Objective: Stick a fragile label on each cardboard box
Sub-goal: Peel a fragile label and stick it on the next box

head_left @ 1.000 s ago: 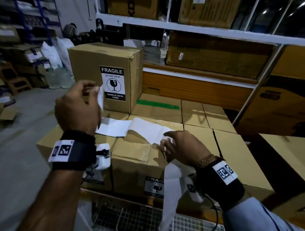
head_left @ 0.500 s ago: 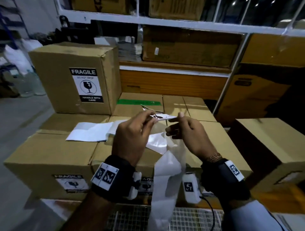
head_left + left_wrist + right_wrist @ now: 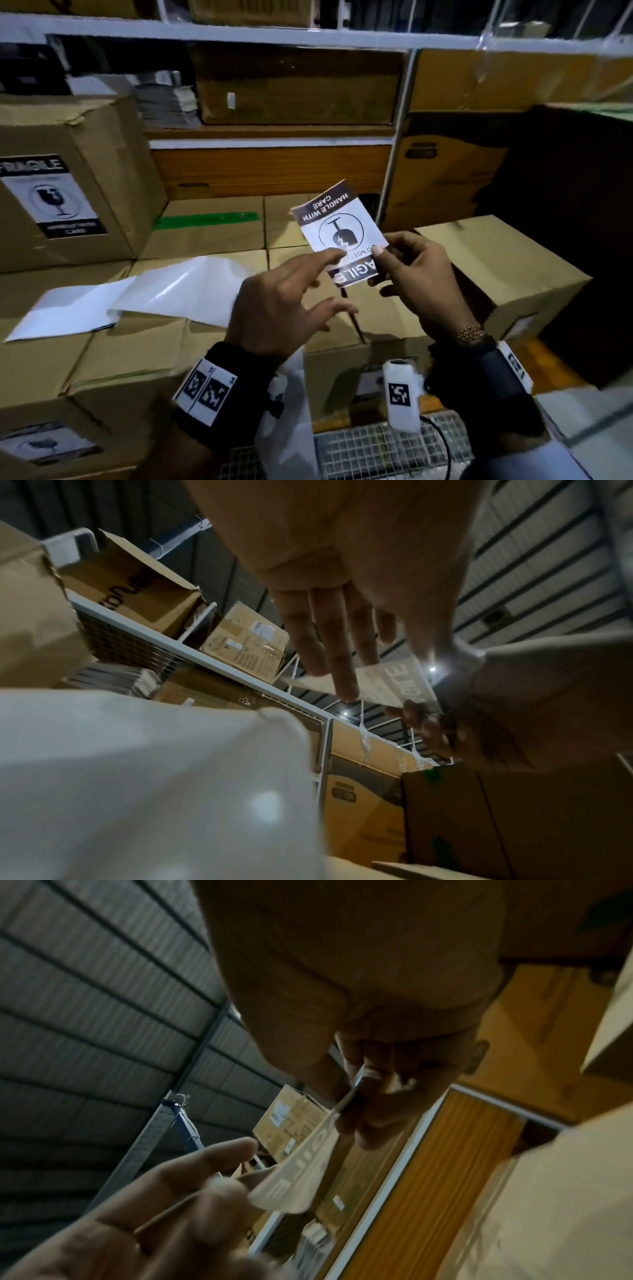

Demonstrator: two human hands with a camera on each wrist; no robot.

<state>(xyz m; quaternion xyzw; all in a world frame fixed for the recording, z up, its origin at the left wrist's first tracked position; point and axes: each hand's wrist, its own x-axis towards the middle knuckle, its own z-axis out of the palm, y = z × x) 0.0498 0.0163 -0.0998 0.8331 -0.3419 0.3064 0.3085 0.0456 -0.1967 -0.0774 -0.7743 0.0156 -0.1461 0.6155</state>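
Note:
A black-and-white fragile label [image 3: 339,233] is in the air in front of me, printed side toward me and upside down. My right hand [image 3: 380,267] pinches its lower right edge between thumb and fingers. My left hand [image 3: 322,274] has its fingers spread and straight, and its index fingertip [image 3: 337,254] touches the label's left edge. The left wrist view shows the label [image 3: 383,685] from behind. A plain cardboard box [image 3: 496,260] stands to the right of my hands. At the left, a tall box [image 3: 102,154] bears a fragile label [image 3: 51,198].
Low cardboard boxes [image 3: 137,353] fill the space under my hands, one with a label [image 3: 44,445] on its front. White backing sheets [image 3: 137,298] lie on them, and a white strip [image 3: 287,411] hangs below my left wrist. A wire-mesh surface [image 3: 376,452] is nearest me. Shelves [image 3: 274,34] with boxes stand behind.
The label has turned from lying flat between both hands to standing face toward me. My left hand went from pinching it to spread fingers. My view has swung right.

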